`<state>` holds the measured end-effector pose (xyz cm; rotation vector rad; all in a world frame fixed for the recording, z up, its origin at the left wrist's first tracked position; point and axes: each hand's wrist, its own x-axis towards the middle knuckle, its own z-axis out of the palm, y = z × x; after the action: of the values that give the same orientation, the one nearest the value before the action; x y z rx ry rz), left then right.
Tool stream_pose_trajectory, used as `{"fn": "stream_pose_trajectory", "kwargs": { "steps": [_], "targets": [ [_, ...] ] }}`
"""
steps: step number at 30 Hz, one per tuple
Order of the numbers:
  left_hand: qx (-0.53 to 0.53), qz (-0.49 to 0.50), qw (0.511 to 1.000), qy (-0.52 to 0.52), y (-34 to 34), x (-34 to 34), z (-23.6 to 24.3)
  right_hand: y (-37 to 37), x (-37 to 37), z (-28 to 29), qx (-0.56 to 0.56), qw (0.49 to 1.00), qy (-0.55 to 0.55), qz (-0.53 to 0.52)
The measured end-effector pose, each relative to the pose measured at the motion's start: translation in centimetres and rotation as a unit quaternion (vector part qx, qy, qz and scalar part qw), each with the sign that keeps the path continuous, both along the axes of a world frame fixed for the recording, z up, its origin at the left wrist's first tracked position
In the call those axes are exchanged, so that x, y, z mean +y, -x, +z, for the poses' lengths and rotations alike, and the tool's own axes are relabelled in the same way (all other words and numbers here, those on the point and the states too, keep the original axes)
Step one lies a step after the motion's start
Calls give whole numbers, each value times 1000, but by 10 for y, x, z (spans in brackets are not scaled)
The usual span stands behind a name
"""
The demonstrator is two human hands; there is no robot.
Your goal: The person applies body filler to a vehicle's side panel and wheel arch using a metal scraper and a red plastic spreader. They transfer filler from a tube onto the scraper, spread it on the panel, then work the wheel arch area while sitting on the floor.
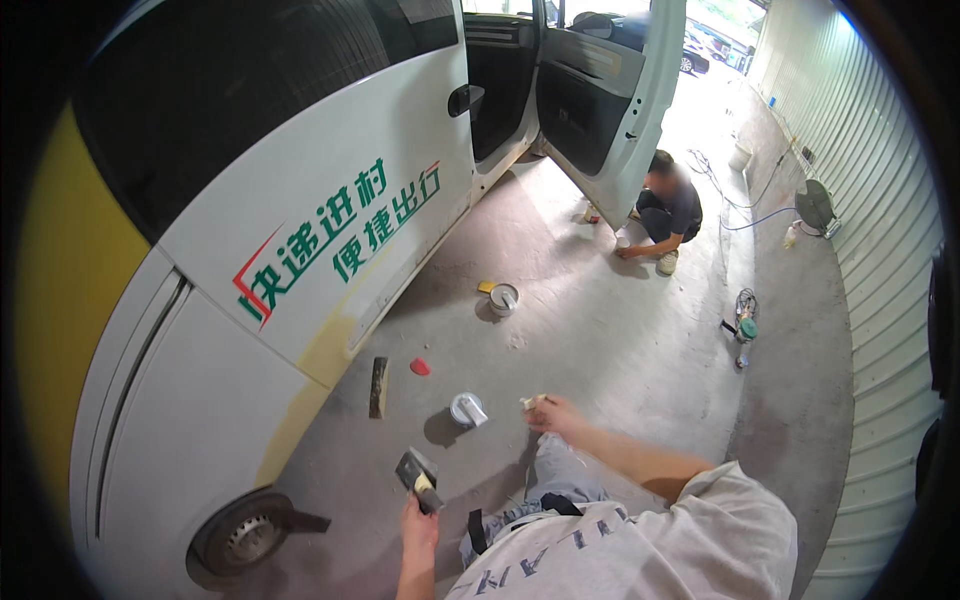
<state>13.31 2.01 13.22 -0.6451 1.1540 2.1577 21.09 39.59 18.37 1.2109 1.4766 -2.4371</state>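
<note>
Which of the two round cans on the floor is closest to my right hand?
The nearer can, left of your right hand; the other can sits farther ahead, with a small yellow object beside it.

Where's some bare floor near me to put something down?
There's a wide bare patch of floor between the farther tin and the green power tool, beyond your right hand. It's crowded ahead of your left hand, where the dark strip, red piece and nearer tin sit.
</note>
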Motion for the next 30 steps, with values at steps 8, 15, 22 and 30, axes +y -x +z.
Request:
{"fn": "stream_pose_trajectory", "kwargs": {
  "steps": [8, 15, 22, 30],
  "targets": [
    [-174, 252, 930, 203, 68, -8, -114, 289, 313, -57, -5, 998, -37, -50],
    [-272, 255, 887, 273, 180, 139, -89, 666, 576, -29, 149, 970, -157, -109],
    [-309, 226, 870, 311, 259, 218, -52, 854, 692, 52, 295, 925, -124, -205],
    [-315, 211, 869, 318, 293, 239, -40, 907, 725, 16, 289, 879, -277, -259]
  ]
}}
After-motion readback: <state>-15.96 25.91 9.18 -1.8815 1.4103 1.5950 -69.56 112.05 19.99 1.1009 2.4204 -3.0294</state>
